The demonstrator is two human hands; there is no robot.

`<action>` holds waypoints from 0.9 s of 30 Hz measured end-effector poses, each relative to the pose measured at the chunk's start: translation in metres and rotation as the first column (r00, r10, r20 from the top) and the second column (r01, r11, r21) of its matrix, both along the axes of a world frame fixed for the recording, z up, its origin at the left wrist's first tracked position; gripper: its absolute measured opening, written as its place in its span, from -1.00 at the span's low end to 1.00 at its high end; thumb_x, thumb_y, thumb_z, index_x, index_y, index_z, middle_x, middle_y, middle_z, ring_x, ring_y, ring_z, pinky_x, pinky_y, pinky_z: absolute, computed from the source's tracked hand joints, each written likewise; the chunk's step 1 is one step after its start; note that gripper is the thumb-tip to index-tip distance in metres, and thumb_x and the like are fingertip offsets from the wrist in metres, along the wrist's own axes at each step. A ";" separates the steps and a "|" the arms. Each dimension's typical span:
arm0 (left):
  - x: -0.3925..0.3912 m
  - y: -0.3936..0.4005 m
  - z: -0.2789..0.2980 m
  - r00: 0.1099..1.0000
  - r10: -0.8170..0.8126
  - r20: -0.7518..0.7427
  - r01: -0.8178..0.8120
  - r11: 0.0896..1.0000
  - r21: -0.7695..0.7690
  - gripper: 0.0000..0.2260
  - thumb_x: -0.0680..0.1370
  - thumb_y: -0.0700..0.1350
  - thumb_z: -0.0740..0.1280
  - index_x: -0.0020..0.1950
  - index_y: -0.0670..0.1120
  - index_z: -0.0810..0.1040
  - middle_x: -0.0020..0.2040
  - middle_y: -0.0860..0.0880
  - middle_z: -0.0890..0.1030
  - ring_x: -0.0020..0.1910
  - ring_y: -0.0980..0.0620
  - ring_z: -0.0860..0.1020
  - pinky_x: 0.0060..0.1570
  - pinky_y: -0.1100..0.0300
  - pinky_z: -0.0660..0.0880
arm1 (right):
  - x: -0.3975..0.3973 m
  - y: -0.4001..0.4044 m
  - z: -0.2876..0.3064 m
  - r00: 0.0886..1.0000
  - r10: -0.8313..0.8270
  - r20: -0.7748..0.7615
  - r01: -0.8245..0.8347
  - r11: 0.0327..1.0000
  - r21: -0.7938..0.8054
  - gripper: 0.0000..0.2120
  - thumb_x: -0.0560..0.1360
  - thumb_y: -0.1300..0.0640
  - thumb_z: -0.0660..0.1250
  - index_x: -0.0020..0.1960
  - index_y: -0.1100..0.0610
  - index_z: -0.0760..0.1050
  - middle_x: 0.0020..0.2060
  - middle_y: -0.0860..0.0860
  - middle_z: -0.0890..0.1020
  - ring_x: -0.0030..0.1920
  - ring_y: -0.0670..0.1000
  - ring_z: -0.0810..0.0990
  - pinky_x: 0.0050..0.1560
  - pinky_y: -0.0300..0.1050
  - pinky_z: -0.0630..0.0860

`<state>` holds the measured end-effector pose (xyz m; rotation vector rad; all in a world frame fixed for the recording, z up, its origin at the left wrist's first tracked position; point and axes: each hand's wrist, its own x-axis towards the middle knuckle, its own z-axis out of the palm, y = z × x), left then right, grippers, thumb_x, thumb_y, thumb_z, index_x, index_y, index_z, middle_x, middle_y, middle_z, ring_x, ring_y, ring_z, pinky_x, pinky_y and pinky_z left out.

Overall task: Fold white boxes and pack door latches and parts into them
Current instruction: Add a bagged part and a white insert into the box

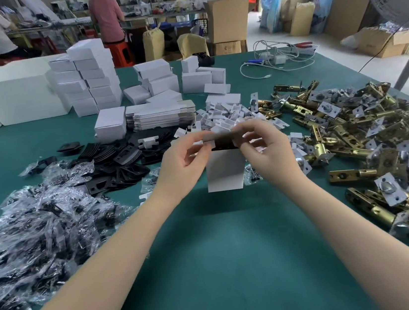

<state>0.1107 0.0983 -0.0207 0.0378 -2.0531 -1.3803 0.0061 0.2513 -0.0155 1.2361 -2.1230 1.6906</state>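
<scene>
The white box (223, 169) is standing upright at the middle of the green worktop (223, 243), long axis vertical, open mouth upward, its lower edge just above or resting on the surface; which cannot be told. Both hands are meeting at its top edge. The left hand (185, 154) is pinching the left end of the mouth, fingers curled onto a small white flap. The right hand (259, 142) is pinching the right end likewise. Each grip is narrow and holding the box's top flaps; the box body is hanging directly below and between the 2 grips, equally near to both.

Judgement: the flaps are being folded or tucked over the mouth, so the closing direction is inward and down.

The mouth is showing a dark interior; its contents cannot be identified. The fingertips are blurred. The brass latches (367, 138) are lying nearer the right hand, the bagged parts (39, 228) nearer the left.
</scene>
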 end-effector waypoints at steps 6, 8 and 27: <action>0.009 -0.015 -0.005 0.996 0.044 0.073 -0.017 0.943 -0.333 -0.74 0.50 -0.01 0.45 0.19 0.09 0.61 0.23 0.17 0.56 0.29 0.24 0.48 0.34 0.29 0.35 | -0.001 0.012 -0.016 0.962 -0.014 -0.274 0.033 0.997 0.068 -0.86 0.47 0.18 0.46 0.02 0.18 0.65 0.05 0.02 0.64 0.13 -0.10 0.56 0.20 -0.29 0.44; 0.008 -0.013 -0.006 0.998 0.059 0.035 -0.045 0.948 -0.314 -0.74 0.49 0.09 0.41 0.17 0.11 0.61 0.22 0.19 0.56 0.28 0.26 0.49 0.32 0.30 0.37 | -0.001 0.011 -0.019 0.964 -0.027 -0.263 0.039 0.999 0.038 -0.88 0.50 0.18 0.44 0.02 0.17 0.66 0.06 0.01 0.64 0.15 -0.12 0.56 0.23 -0.24 0.45; -0.001 -0.006 0.005 0.998 0.067 0.003 -0.067 0.997 -0.035 -0.83 0.51 -0.17 0.46 -0.03 0.13 0.67 -0.11 0.24 0.68 -0.09 0.24 0.64 -0.07 0.43 0.48 | -0.001 0.003 0.006 0.989 0.050 0.142 -0.048 0.999 -0.020 -0.77 0.47 0.24 0.47 -0.14 -0.09 0.57 -0.23 -0.26 0.66 -0.11 -0.14 0.65 -0.05 0.09 0.61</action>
